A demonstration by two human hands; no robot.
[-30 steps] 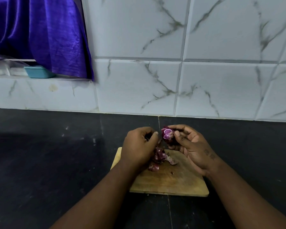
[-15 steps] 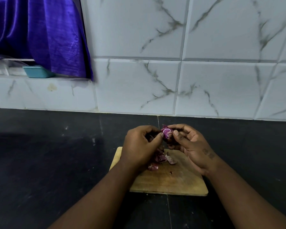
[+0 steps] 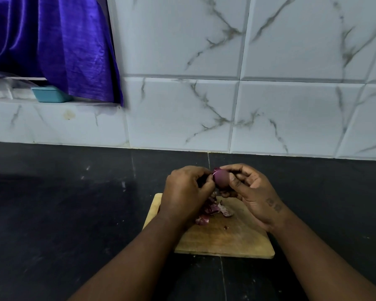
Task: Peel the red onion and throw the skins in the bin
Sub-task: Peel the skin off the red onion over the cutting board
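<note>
Onion (image 3: 221, 178) half hidden above the far edge of the board (image 3: 226, 240): my right hand (image 3: 254, 192) pinches it; my left hand (image 3: 186, 192) curls its fingers at the skin, grip unclear. A second ago its white-streaked end faced me; now the smooth side does.

Dim and cool, with a bluish cast over the marbled wall tiles (image 3: 291, 116), the brightest part of the view. Soft and diffuse (shadows blurred at every edge). Swallows detail on the black countertop (image 3: 63, 213), apart from a dull grey sheen across its left half. Glints along folds of the purple curtain (image 3: 63, 40). Bows tile seams near the frame edges. Slightly smears the left hand (image 3: 182, 192), right hand (image 3: 254, 192) and red onion (image 3: 221, 179); faint shade beneath them on the wooden chopping board (image 3: 226, 235).
</note>
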